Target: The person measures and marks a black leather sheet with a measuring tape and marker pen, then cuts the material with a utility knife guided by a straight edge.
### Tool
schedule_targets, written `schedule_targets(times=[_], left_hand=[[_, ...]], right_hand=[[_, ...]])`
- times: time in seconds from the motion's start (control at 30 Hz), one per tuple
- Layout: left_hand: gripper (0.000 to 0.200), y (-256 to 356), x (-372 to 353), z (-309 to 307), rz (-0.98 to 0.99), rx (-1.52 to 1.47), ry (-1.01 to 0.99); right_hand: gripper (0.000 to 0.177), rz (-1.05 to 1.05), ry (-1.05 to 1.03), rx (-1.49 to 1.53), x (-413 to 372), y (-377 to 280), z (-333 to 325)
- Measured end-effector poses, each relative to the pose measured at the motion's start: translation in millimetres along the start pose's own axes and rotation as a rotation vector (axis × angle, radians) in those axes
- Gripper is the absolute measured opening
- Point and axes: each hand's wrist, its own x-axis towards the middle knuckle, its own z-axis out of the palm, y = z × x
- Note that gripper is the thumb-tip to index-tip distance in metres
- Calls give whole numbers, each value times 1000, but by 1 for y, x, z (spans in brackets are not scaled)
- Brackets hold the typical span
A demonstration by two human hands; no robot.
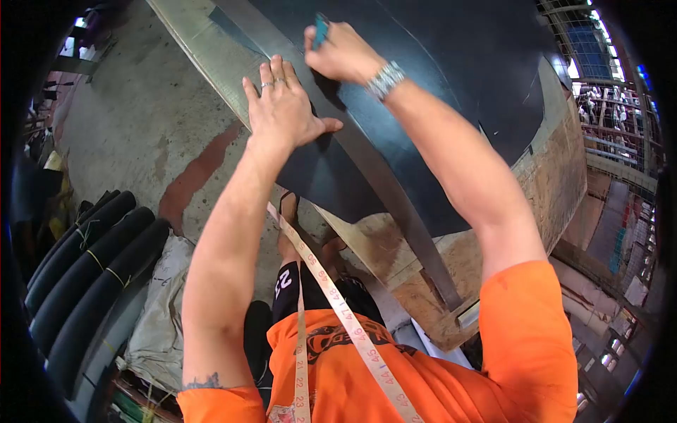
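A long metal straightedge (384,180) lies slantwise across a black, smooth sheet (479,63), which looks like leather or rubber. My left hand (281,106) presses flat with its fingers spread, the thumb on the straightedge and the other fingers by its left edge. Further up, on the right side of the straightedge, my right hand (342,55) is closed around a teal-handled tool (321,29), possibly a utility knife. The tool's lower end is hidden by the fingers. A metal watch (385,80) is on the right wrist.
Beneath the sheet is a worn wooden board (550,169) with a ragged near edge. A tape measure (331,289) hangs down my front. Several black rolls (92,261) and a whitish sack (159,310) lie on the floor at left. Metal racks (613,120) stand at right.
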Motion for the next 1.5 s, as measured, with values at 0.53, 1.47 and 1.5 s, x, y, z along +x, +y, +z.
schedule_targets(times=[0.53, 1.47, 1.5], left_hand=[[125, 103, -149, 71, 178, -241, 269], [119, 134, -150, 55, -19, 129, 96], [120, 134, -153, 55, -32, 128, 77]], right_hand=[[15, -162, 10, 142, -150, 29, -38], [8, 54, -227, 263, -391, 27, -139], [6, 74, -256, 167, -424, 33, -146]])
